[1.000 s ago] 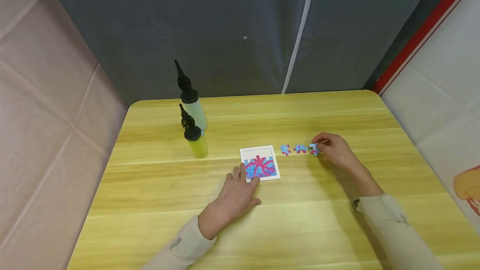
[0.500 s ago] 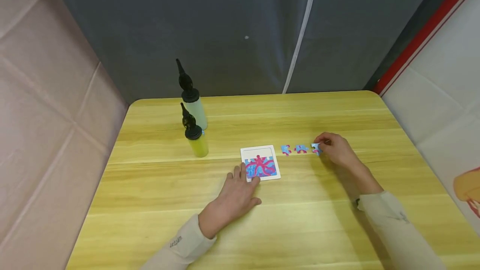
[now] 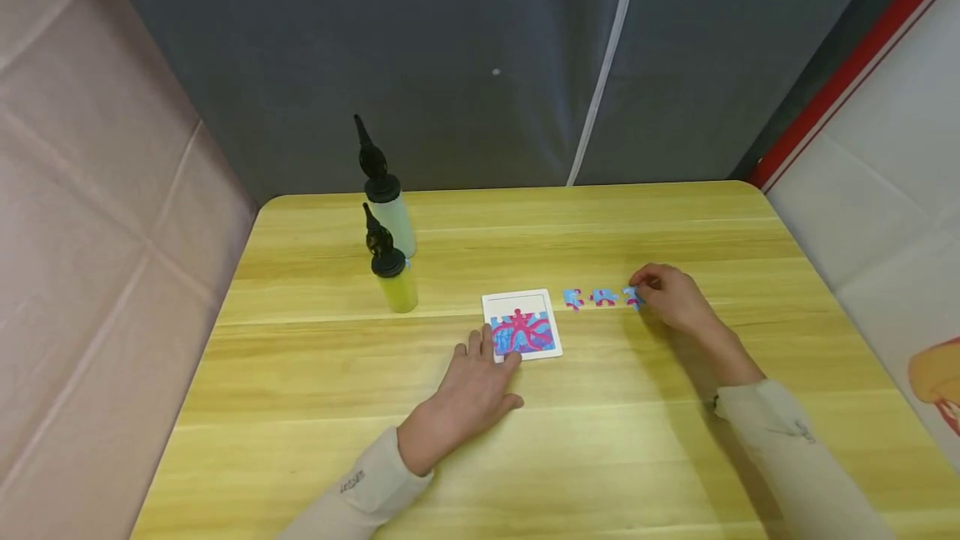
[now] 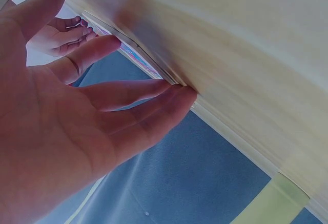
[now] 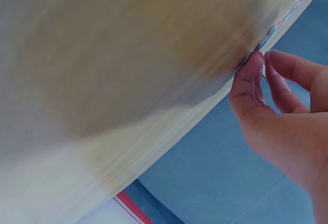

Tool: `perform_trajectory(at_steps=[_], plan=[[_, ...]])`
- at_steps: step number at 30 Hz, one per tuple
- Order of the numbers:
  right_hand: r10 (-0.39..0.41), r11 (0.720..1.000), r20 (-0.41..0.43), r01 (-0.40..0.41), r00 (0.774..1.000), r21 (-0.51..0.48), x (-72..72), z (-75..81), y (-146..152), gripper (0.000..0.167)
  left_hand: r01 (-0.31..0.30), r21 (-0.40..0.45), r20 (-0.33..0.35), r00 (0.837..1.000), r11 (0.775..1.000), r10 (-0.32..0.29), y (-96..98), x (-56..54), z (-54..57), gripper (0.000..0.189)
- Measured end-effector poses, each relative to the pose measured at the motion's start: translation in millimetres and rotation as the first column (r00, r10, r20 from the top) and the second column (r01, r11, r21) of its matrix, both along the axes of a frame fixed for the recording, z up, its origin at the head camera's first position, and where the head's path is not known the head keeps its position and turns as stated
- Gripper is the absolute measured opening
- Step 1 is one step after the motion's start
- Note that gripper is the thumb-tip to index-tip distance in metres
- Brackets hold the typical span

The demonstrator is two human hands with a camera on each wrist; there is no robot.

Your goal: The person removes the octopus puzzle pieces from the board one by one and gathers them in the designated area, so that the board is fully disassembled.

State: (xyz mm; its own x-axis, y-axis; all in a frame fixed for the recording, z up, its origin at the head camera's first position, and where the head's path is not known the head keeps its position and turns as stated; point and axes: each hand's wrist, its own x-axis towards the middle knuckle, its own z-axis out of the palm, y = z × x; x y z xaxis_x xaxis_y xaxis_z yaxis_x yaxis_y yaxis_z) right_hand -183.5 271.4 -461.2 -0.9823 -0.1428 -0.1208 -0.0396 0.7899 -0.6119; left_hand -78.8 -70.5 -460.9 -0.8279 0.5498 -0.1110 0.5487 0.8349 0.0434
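In the head view, a square white puzzle tray (image 3: 514, 302) holds a partly filled picture of a pink octopus on blue; its upper strip shows bare. My left hand (image 3: 468, 386) lies with fingers extended, fingertips at the tray's lower left edge and the thumb out on the table. To the right of the tray, two loose jigsaw pieces, the nearer one (image 3: 573, 299) and the middle one (image 3: 603, 297), lie in a row. At the row's right end, my right hand (image 3: 678, 302) pinches a third jigsaw piece (image 3: 631, 295) between thumb and fingers, partly covering it.
Two bottle-shaped hand pumps with black nozzles stand left of the tray, a yellow one (image 3: 398, 292) in front of a taller pale green one (image 3: 396, 225). The wooden table (image 3: 300, 390) ends at a dark curtain (image 3: 450, 90) behind.
My right hand has shifted the third jigsaw piece slightly to the right, away from the middle piece, and the piece has turned a little. My left hand has stayed at the tray.
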Motion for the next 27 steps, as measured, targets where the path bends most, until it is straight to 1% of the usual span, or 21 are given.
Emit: perform_trajectory(at_steps=[6, 8, 13, 15, 19, 22, 27], plan=[[-0.012, 0.999, -0.052, 0.01, 0.999, -0.033, 2.5, 2.4, -9.3, 0.023, -0.009, 0.008, -0.002, 1.0, 1.0, 0.009, 1.6, 0.9, -0.3, 0.05], [-0.006, 0.999, -0.06, 0.003, 0.998, -0.052, 3.9, 3.1, -15.1, 0.023, -0.011, 0.0, -0.005, 1.0, 1.0, 0.011, 2.1, 1.5, -0.3, 0.05], [0.02, 0.998, -0.099, -0.026, 0.995, -0.056, 6.5, 5.8, -31.8, 0.022, -0.012, -0.003, -0.015, 1.0, 1.0, 0.012, 2.0, 2.6, 0.6, 0.049], [0.032, 0.998, -0.105, -0.037, 0.994, -0.047, 6.8, 6.9, -38.7, 0.022, -0.012, 0.004, -0.01, 1.0, 1.0, 0.012, 1.3, 2.4, 1.2, 0.048], [0.059, 0.997, -0.096, -0.063, 0.994, -0.045, 6.5, 8.9, -51.2, 0.023, -0.02, 0.025, 0.028, 0.999, 0.999, 0.019, -0.4, 0.8, 3.8, 0.046], [0.077, 0.996, -0.108, -0.082, 0.991, -0.046, 6.9, 10.6, -59.0, 0.022, -0.024, 0.035, 0.046, 0.999, 0.999, 0.023, -1.6, -0.3, 5.6, 0.047], [0.095, 0.993, -0.121, -0.103, 0.988, -0.059, 8.8, 13.6, -69.3, 0.021, -0.019, 0.024, 0.034, 0.999, 1.0, 0.018, -2.0, -0.3, 6.4, 0.048]])
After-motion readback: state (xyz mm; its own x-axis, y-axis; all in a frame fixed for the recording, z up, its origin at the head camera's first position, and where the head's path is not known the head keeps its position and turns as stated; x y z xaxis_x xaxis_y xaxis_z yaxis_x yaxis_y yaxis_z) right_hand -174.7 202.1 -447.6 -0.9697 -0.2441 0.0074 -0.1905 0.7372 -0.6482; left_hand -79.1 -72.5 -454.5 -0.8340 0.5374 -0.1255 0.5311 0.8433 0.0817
